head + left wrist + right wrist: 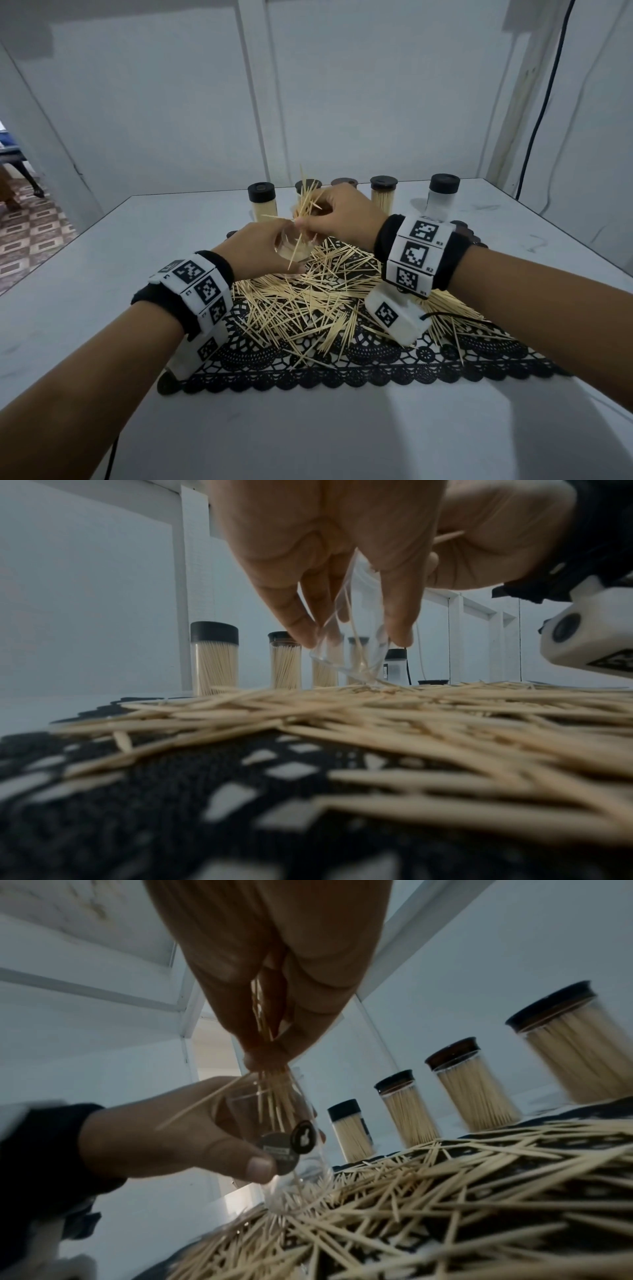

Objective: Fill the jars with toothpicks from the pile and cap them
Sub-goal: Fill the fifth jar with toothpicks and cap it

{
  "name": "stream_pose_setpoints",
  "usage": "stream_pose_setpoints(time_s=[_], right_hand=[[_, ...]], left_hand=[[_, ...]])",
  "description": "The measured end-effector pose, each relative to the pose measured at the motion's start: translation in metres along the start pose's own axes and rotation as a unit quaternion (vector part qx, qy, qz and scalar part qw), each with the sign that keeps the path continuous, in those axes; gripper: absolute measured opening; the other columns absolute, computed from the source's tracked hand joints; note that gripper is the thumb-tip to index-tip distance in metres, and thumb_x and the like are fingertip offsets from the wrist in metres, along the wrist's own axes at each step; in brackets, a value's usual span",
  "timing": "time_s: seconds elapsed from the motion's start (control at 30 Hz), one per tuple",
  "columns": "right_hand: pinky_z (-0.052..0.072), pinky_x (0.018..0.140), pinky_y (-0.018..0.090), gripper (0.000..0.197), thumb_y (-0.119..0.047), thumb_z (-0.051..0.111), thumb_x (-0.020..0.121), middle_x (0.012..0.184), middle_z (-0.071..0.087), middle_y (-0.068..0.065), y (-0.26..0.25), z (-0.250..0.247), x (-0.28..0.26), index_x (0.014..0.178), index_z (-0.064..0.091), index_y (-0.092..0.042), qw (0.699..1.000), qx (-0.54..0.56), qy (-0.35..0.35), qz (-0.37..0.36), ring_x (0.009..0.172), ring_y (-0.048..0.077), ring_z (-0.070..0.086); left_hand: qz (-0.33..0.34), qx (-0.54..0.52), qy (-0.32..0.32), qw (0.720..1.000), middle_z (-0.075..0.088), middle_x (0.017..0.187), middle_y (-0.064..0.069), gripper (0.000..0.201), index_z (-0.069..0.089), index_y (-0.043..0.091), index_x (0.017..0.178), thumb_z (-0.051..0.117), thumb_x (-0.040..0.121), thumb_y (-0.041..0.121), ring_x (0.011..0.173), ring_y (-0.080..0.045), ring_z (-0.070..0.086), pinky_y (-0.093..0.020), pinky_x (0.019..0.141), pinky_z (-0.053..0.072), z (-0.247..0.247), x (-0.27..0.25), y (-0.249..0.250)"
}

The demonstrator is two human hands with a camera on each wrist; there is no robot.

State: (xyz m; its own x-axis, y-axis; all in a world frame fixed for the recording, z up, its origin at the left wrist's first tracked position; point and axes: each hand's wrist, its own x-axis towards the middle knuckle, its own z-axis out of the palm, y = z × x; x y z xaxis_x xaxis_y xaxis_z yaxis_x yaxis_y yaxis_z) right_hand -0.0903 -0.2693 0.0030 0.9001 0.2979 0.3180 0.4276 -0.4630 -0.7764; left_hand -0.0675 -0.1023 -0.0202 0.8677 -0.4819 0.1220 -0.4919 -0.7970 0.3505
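A clear uncapped jar stands tilted on the far edge of the toothpick pile, which lies on a black lace mat. My left hand grips the jar round its side. My right hand pinches a bunch of toothpicks just above the jar's mouth, their lower ends inside it. One toothpick sticks out sideways past the rim.
Several capped jars full of toothpicks stand in a row along the back of the grey table. One capped jar at the back right looks empty. A loose dark cap lies behind my hands.
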Motion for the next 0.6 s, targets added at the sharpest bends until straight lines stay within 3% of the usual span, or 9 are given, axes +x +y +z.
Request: stream_pose_setpoints(time_s=[0.07,0.17,0.27,0.33,0.43,0.6], right_hand=[[0.044,0.047,0.011,0.012,-0.009,0.062,0.086,0.059,0.059,-0.001,0.001,0.000,-0.002,0.090,0.065,0.002,0.999,-0.047,-0.009,0.005,0.042,-0.001,0.052],[0.044,0.047,0.014,0.012,-0.013,0.064,0.086,0.058,0.059,-0.003,0.004,-0.001,-0.004,0.087,0.067,-0.002,0.996,-0.082,-0.022,0.011,0.042,0.001,0.051],[0.046,0.048,0.015,0.013,-0.013,0.066,0.084,0.062,0.060,-0.004,0.005,-0.001,-0.005,0.092,0.067,-0.003,0.997,-0.068,-0.030,0.022,0.043,0.000,0.052],[0.048,0.048,0.015,0.014,-0.011,0.066,0.084,0.065,0.060,-0.004,0.005,-0.001,-0.006,0.095,0.066,-0.003,0.998,-0.052,-0.029,0.020,0.045,-0.001,0.054],[0.051,0.052,0.019,0.009,-0.010,0.065,0.084,0.069,0.062,0.001,0.005,-0.003,-0.007,0.093,0.066,-0.006,0.998,-0.066,-0.016,0.018,0.053,0.008,0.057],[0.042,0.061,0.004,0.013,-0.007,0.062,0.082,0.083,0.069,0.001,0.000,-0.011,-0.007,0.089,0.073,-0.011,0.986,-0.164,-0.030,-0.016,0.067,0.001,0.056]], left_hand=[[-0.005,0.010,-0.008,1.000,0.059,0.102,0.005,0.053,0.054,0.020,0.113,0.076,0.072,0.044,0.092,-0.014,0.054,-0.024,0.074,0.041,0.000,0.000,0.000],[-0.007,0.022,-0.027,0.999,0.055,0.098,0.008,0.047,0.051,0.022,0.107,0.076,0.073,0.043,0.092,-0.013,0.052,-0.014,0.066,0.036,0.001,0.000,0.001],[0.000,0.009,-0.031,0.999,0.058,0.106,0.006,0.056,0.054,0.020,0.119,0.077,0.072,0.040,0.098,-0.013,0.054,-0.016,0.068,0.036,0.000,-0.001,0.002],[0.002,0.008,-0.031,0.999,0.057,0.104,0.006,0.058,0.053,0.020,0.121,0.077,0.072,0.039,0.096,-0.013,0.053,-0.012,0.067,0.035,0.000,-0.001,0.004],[-0.003,0.003,-0.031,1.000,0.056,0.103,0.007,0.057,0.052,0.019,0.120,0.077,0.073,0.037,0.094,-0.012,0.052,-0.005,0.068,0.032,0.000,-0.001,0.004],[-0.011,0.008,-0.028,1.000,0.056,0.102,0.006,0.054,0.052,0.018,0.116,0.077,0.072,0.039,0.091,-0.012,0.051,-0.008,0.068,0.033,0.000,-0.002,0.002]])
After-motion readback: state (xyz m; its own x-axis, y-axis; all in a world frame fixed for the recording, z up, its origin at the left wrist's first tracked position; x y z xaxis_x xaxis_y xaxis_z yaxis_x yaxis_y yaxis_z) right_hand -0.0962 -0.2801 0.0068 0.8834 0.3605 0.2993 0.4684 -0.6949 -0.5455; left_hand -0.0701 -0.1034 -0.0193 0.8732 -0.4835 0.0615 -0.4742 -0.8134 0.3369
